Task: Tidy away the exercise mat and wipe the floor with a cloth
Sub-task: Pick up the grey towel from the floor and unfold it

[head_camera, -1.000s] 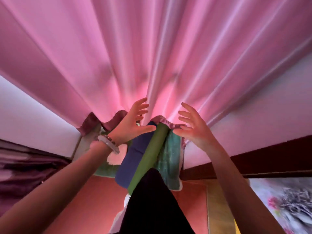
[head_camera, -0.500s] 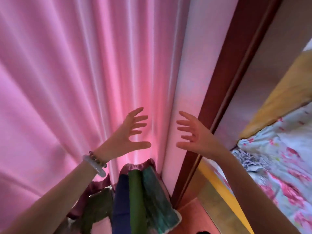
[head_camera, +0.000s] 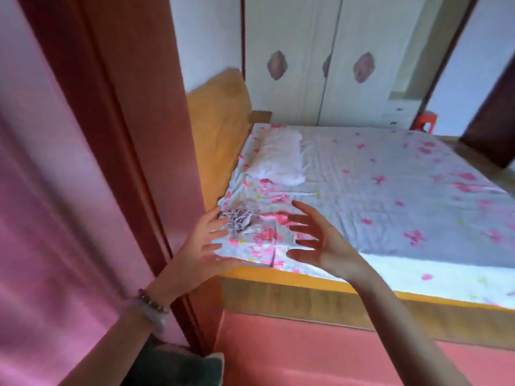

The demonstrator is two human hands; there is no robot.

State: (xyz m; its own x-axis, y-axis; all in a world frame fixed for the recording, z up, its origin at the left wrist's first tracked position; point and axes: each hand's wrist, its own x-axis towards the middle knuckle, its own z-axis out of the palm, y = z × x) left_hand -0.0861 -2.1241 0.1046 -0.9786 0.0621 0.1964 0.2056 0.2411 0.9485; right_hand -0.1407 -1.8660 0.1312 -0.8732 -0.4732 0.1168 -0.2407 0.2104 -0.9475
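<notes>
Now, head view. We note both hands raised mid-frame, palms turned toward each other, fingers straight and spread, holding nothing: left hand (head_camera: 203,246) left of centre, right hand (head_camera: 320,240) right of centre, a clear gap between them. Beaded bracelets (head_camera: 152,307) circle the left wrist.

Behind the hands lies the near corner of a bed (head_camera: 278,273) under a floral sheet (head_camera: 390,190). Whether any fingertip touches the sheet, we cannot tell.

A dark green bundle (head_camera: 172,366) with a pale edge sits at the bottom edge, left of centre, under the left forearm and well below both hands. It is blurred, so we cannot tell whether it is the mat. Red floor (head_camera: 306,355) spreads to its right, and a red-brown post (head_camera: 125,107) rises above it.

A pink curtain (head_camera: 41,190) fills the left side. A white pillow (head_camera: 278,160) lies at upper centre, with a wardrobe (head_camera: 320,51) along the top.
</notes>
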